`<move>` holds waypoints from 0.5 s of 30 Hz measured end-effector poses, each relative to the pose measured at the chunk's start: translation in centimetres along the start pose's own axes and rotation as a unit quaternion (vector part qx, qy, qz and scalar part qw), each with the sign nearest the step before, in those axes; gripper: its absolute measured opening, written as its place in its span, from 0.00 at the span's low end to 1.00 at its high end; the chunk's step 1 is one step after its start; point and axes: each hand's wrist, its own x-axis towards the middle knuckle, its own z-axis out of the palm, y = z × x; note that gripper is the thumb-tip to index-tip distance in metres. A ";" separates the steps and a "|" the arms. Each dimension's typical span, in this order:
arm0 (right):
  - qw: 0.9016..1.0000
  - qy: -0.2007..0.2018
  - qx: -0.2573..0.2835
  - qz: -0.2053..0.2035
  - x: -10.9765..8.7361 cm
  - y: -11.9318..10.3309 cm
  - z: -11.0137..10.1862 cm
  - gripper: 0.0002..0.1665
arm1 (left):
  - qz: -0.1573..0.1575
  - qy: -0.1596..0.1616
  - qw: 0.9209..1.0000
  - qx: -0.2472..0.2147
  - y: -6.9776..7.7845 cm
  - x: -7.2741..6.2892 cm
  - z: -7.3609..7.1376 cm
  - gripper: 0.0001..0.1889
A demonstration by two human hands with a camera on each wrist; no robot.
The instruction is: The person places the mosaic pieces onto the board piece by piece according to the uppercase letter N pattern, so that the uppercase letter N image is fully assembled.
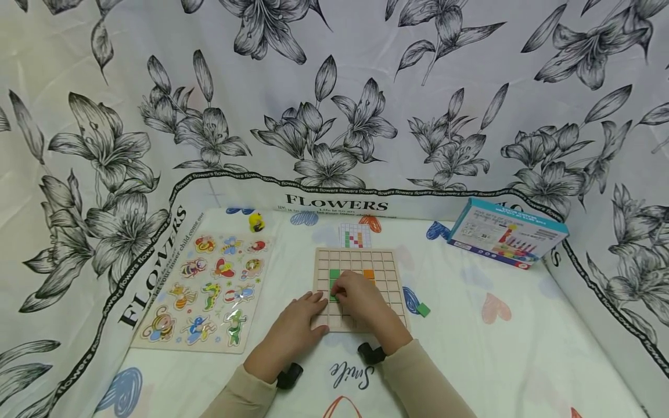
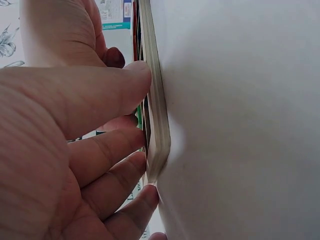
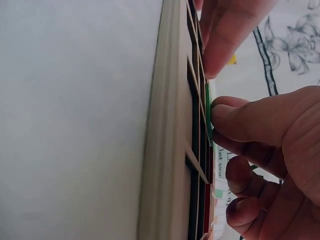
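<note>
A wooden grid board (image 1: 389,299) lies in front of the person. Thumb and fingers of the right hand (image 1: 360,296) pinch a green square tile (image 3: 208,112) at the left part of the grid. More green (image 1: 334,273) shows just above those fingertips, and an orange tile (image 1: 369,274) sits further right; the hand hides part of the middle. At the board's near left corner, the left hand (image 1: 295,325) rests with its fingers extended, touching the edge, as the left wrist view also shows. A patterned card (image 1: 355,235) with coloured squares lies behind the board.
One loose green tile (image 1: 423,309) lies right of the board. To the left is an insect puzzle board (image 1: 209,313), with a small yellow toy (image 1: 256,222) behind it. A blue box (image 1: 507,235) stands at the back right. Flowered cloth (image 1: 334,162) surrounds the work area.
</note>
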 end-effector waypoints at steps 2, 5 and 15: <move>1.000 0.000 -0.001 0.001 -0.1 -0.1 -0.1 0.05 | 0.004 0.002 1.000 0.000 0.0 -0.1 0.0 0.31; 1.000 0.003 0.006 0.007 -0.3 0.0 -0.4 0.04 | 0.007 0.005 1.000 0.001 0.0 -0.2 0.1 0.31; 0.992 0.067 0.059 0.091 -3.7 4.1 -4.6 0.06 | -0.010 -0.003 1.000 0.001 0.0 -0.1 0.1 0.33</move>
